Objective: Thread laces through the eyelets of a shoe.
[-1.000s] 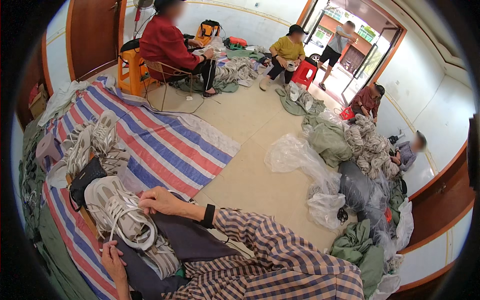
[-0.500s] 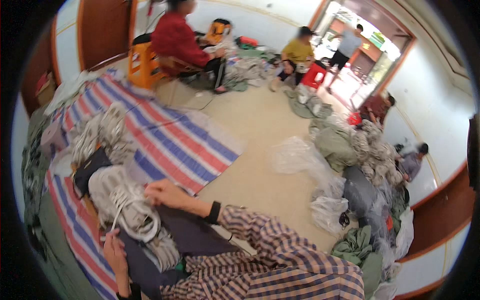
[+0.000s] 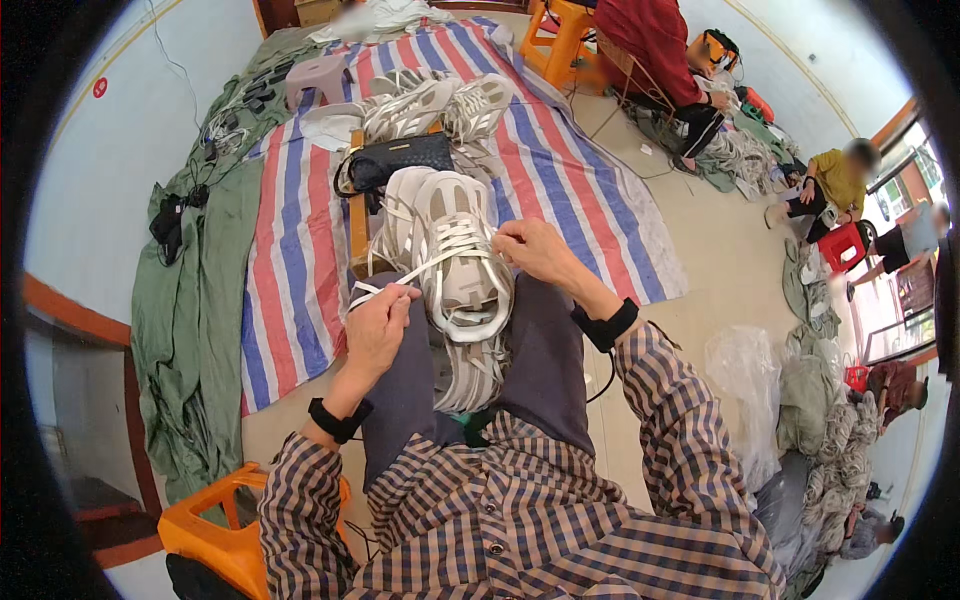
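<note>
Sneaker [image 3: 468,272] in grey and white, lying at the gap between the thighs [image 3: 545,360], over the near edge of the striped sheet [image 3: 590,200]. Long axis running away from the body, toe toward the sheet's far edge, collar toward the wearer's waist. Placed between both hands: up and right from the left grip [image 3: 377,325], just left of the right grip [image 3: 540,250]. On the left, pinching a white lace [image 3: 428,268], drawn slantwise off the lacing, past the sneaker's left side. On the right, nearer the upper, with fingertips pressed together at the lacing's right edge, apparently on lace too; cannot tell how much. Close along the left side, a second sneaker [image 3: 398,205]; beyond the toe, a black bag [image 3: 408,155].
</note>
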Demonstrator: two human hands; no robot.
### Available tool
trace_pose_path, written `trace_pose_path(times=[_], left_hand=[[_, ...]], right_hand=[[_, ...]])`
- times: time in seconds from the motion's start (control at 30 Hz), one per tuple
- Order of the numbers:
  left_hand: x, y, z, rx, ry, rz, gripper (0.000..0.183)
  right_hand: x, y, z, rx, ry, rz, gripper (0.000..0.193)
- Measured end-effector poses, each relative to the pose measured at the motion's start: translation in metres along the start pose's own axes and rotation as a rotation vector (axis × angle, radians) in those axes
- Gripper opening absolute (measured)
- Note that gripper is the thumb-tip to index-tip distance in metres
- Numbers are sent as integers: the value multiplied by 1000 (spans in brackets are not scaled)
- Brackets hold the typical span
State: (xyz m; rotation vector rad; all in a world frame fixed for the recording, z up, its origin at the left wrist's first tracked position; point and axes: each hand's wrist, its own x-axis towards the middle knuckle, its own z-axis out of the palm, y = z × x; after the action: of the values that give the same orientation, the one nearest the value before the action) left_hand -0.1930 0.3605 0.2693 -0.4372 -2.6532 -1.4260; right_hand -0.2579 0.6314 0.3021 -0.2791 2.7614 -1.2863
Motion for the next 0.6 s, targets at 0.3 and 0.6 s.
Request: trace_pose_path(times=[0.3,0.6], left_hand=[[0,2,1,-4,8,-17,19],[0,6,3,45,45,-4,18]], right_hand=[[9,-10,-7,-415,-69,-117,26],[12,-25,19,-902,-142,-353,12]])
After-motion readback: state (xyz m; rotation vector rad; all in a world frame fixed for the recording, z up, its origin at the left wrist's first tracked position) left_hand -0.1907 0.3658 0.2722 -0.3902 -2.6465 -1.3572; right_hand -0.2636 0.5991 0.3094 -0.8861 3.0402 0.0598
